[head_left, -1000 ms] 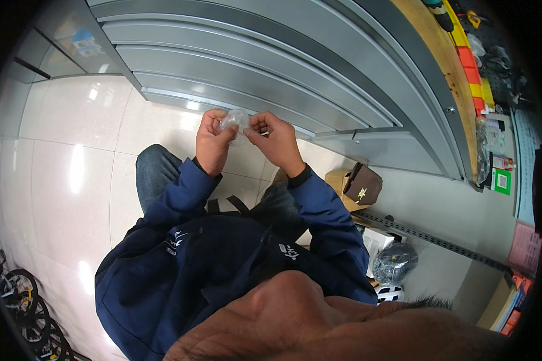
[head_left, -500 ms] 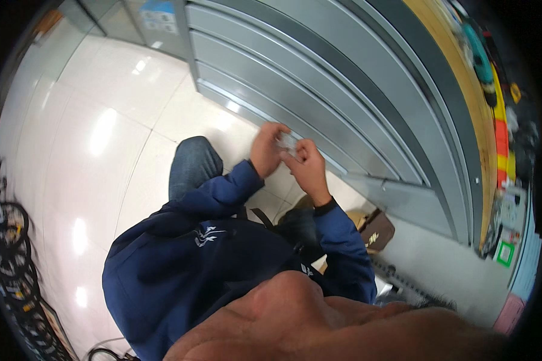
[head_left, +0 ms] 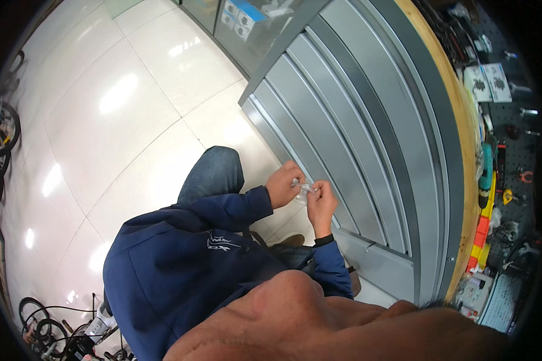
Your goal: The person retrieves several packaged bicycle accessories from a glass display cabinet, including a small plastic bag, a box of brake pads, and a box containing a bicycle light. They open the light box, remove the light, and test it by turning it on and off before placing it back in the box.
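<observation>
In the head view, pinching a small clear plastic piece (head_left: 302, 197) between thumb and fingers of the left hand (head_left: 282, 185) on one side and of the right hand (head_left: 322, 208) on the other, with fingers curled. Holding it in the narrow gap between both hands, to the right of the bent knee (head_left: 215, 173), before the grey drawer cabinet (head_left: 342, 120).

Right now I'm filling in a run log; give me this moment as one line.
left hand: holding clear plastic | right hand: holding same plastic | nearby: grey drawer cabinet | below: pale tiled floor
</observation>
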Available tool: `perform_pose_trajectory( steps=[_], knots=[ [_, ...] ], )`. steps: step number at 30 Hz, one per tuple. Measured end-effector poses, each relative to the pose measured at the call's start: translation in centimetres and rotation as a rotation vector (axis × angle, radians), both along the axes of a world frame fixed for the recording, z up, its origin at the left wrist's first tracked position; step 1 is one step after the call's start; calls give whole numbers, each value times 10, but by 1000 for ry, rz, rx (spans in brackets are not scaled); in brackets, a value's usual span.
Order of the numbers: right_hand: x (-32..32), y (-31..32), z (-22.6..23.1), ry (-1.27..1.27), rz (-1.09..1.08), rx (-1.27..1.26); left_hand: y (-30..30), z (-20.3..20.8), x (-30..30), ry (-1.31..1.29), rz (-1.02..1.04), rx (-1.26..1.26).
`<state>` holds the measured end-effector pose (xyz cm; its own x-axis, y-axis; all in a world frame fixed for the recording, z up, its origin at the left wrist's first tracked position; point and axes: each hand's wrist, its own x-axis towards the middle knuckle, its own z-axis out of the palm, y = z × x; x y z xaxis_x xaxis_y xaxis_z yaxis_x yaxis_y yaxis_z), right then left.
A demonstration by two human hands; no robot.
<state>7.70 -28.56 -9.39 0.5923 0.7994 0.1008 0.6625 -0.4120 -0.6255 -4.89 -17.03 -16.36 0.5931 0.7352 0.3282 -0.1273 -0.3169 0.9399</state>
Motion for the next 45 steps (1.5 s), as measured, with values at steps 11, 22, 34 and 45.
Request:
perform_pose_trajectory(
  steps=[11,22,34,45],
  knots=[
    [-74,116,-7,601,480,-105,86,-26,-104,-122,176,-691],
    [-189,234,83,-145,751,124,187,44,-237,-268,106,-721],
    [-271,394,33,579,886,203,282,61,-358,-66,539,-336],
    [-292,372,73,803,886,-268,231,166,-367,605,706,-527]
  ],
)
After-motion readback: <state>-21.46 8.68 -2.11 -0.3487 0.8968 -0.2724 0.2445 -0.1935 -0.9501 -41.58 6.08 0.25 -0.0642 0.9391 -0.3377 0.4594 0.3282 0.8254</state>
